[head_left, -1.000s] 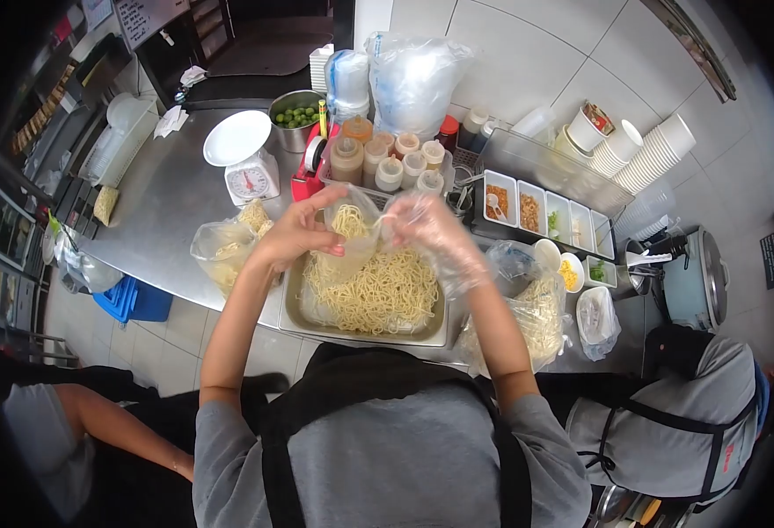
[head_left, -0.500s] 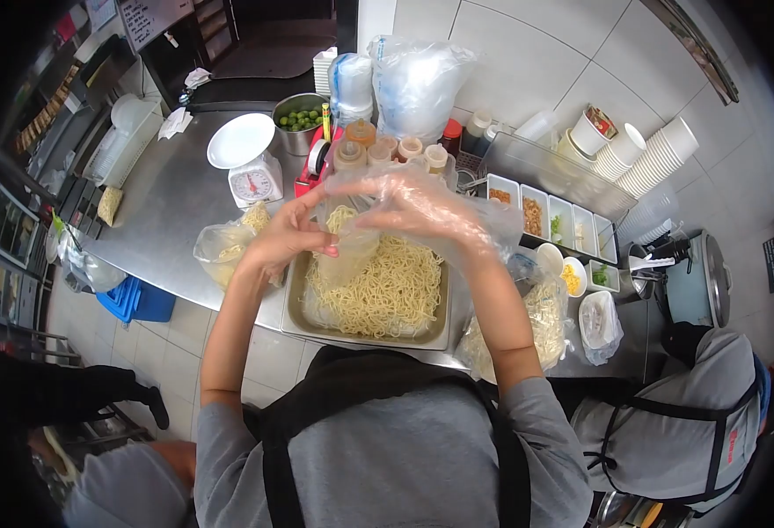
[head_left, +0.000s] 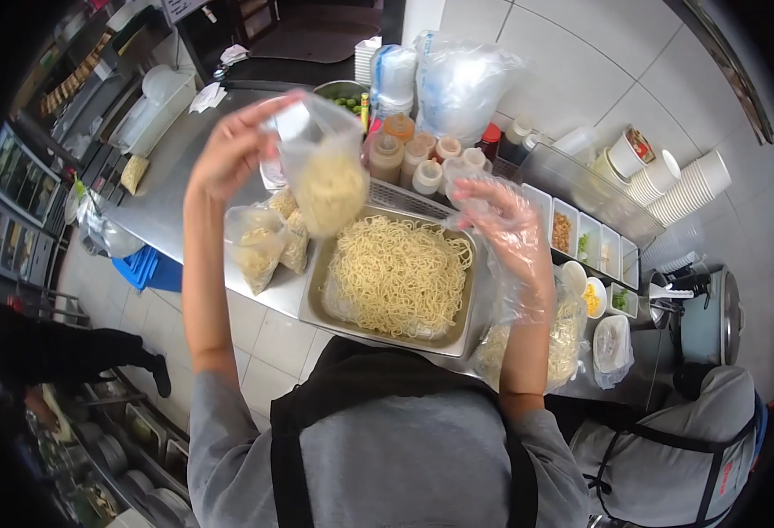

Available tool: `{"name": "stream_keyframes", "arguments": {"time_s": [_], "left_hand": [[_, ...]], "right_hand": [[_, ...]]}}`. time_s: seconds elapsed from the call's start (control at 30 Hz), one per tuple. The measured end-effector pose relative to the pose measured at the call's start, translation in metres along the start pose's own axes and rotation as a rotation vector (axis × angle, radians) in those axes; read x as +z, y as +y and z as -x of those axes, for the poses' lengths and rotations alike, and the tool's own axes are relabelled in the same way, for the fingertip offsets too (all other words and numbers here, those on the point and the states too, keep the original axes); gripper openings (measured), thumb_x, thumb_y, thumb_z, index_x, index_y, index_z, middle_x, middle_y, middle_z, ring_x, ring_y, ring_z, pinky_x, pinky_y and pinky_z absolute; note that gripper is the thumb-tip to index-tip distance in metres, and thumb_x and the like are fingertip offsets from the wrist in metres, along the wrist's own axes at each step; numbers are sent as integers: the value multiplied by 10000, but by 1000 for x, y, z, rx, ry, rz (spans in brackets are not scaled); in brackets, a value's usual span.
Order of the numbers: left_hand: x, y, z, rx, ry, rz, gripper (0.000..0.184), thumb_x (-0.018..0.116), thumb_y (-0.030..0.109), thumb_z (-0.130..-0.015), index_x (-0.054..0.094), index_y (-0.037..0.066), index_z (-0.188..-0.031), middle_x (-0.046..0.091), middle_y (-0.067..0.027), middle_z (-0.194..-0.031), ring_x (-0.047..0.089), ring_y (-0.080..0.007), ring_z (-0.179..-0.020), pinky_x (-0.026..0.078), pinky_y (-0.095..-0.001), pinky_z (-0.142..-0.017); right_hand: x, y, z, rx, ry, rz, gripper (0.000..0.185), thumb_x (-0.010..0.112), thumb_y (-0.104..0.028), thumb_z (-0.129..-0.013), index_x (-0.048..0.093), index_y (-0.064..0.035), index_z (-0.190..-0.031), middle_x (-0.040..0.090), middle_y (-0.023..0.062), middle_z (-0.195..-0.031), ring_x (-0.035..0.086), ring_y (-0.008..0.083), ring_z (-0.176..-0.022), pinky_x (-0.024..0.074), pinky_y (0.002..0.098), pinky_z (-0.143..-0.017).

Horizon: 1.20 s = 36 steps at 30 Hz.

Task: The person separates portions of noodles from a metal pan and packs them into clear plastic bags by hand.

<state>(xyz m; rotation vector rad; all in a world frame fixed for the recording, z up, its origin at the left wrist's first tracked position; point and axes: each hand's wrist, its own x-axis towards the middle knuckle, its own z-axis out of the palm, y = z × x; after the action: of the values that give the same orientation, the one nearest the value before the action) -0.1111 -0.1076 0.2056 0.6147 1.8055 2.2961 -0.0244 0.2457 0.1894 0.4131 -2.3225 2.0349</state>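
My left hand (head_left: pixel 231 151) is closed on the top edge of a clear plastic bag (head_left: pixel 327 180) with a portion of yellow noodles in its bottom. The bag hangs above the left rim of a metal tray (head_left: pixel 315 286). A loose heap of noodles (head_left: pixel 400 275) fills much of that tray. To its right, my right hand (head_left: pixel 503 218), in a loose clear plastic glove, is raised with the fingers apart and nothing in them. Left of the tray stand filled noodle bags (head_left: pixel 257 246), below the hanging bag.
Sauce bottles (head_left: pixel 387 157) stand behind the tray. White topping containers (head_left: pixel 563 227) line the right side, near stacked paper cups (head_left: pixel 660 180). A large bag of noodles (head_left: pixel 541 339) lies at the right front. A co-worker (head_left: pixel 682 440) is close on the right.
My left hand has lifted the noodle bag up and left, away from above the heap. My right hand has let go of the bag and moved right. The view has shifted somewhat.
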Motion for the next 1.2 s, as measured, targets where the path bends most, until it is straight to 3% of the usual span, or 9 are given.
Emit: {"name": "stream_keyframes", "arguments": {"time_s": [0.27,0.37,0.53,0.7,0.8,0.83,1.07,1.13,1.2], "left_hand": [[-100,23,-84,-2,352,-621,419,551,2,-819,564,39,-1237,636,-52,-1096,554,-33,-702,495,-174,-648],[-136,-15,-110,71,330,-955,403,587,9,-744,642,59,-1140,664,-47,-848,590,-72,-625,520,-221,-639],[-137,-65,-122,63,270,-1114,459,572,-14,-748,588,51,-1202,588,-22,-1234,637,-96,-663,543,-235,-625],[-118,-89,-119,10,172,-1222,393,623,87,-771,613,66,-1164,497,-138,-1325,681,-220,-771,548,-326,-711],[-125,-104,-123,345,-1,-1792,369,672,220,-768,644,120,-1123,403,-215,-1379,662,-303,-883,514,-402,-814],[-106,-90,-118,45,-30,-1761,359,686,308,-757,664,186,-1094,322,-260,-1411,619,-376,-965,468,-436,-893],[-66,-96,-115,-261,154,-1830,409,679,335,-699,654,118,-1044,248,-302,-1426,620,-421,-954,514,-436,-814],[-95,-112,-124,-166,241,-1749,397,685,243,-701,647,66,-1055,470,-295,-1253,635,-364,-956,514,-401,-825],[-124,-116,-132,-94,298,-1556,396,684,186,-705,640,45,-1072,585,-272,-1120,643,-333,-949,516,-383,-823]], "right_hand": [[-15,30,39,132,56,-40,292,675,-125,-817,631,8,-1072,646,96,-966,603,130,-743,481,262,-707],[-16,34,45,178,44,-25,297,675,-116,-813,626,9,-1079,645,98,-974,607,132,-756,483,262,-704],[-16,38,46,155,15,26,310,672,-84,-809,617,13,-1099,643,98,-991,617,142,-787,490,264,-709],[-7,50,46,143,-20,19,361,697,-73,-784,608,8,-1124,637,88,-1005,616,140,-826,507,271,-713],[-1,56,41,171,-126,188,435,739,-122,-750,599,9,-1140,637,106,-1030,616,150,-881,515,284,-732],[1,56,38,190,-171,275,464,755,-144,-737,595,9,-1145,637,115,-1040,617,156,-901,516,289,-741],[82,70,11,-263,-387,686,524,774,-224,-690,593,-4,-1129,617,189,-1102,595,320,-1010,471,364,-875],[110,114,7,-311,-467,608,472,743,-287,-705,616,-55,-1096,610,154,-1125,570,315,-1062,451,427,-904],[125,146,19,-371,-484,982,405,709,-290,-736,627,-71,-1067,609,151,-1128,554,304,-1083,442,429,-908]]}}
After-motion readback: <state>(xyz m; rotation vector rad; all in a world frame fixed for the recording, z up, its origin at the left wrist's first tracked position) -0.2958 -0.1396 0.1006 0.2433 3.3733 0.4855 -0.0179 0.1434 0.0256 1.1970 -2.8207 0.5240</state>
